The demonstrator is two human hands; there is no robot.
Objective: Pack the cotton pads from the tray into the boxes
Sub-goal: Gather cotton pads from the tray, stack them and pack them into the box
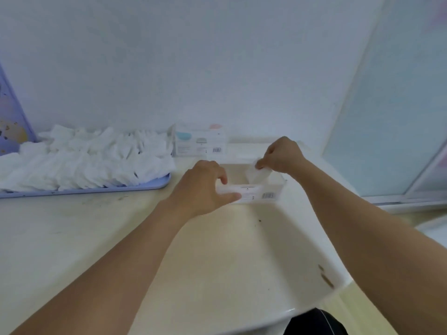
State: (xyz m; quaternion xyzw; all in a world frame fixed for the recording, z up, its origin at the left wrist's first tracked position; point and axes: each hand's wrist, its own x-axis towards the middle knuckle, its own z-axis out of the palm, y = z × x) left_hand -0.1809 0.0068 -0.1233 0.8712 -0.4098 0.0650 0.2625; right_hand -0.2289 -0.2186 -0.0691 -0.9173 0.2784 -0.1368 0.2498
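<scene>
Cotton pads [82, 163] lie heaped in overlapping rows on a lilac tray [150, 183] at the left of the pale desk [101, 238]; one more pad [257, 174] is held over the open clear box [256, 193] at centre, its lower part already inside; right hand [281, 154] reaches from above, its fingers [260, 164] pinched together on the pad's top edge; left hand [205, 183] steadies the box's near-left end, thumb along the front wall, the others hooked over the rim, clamped on it. A second, printed box [200, 143] stands behind, just beside the tray's right end. By judgement, pads are very light, soft and limp, apt to fold or cling together; best taken by an edge with a light pinch, while the box, also light, needs bracing against sliding.
</scene>
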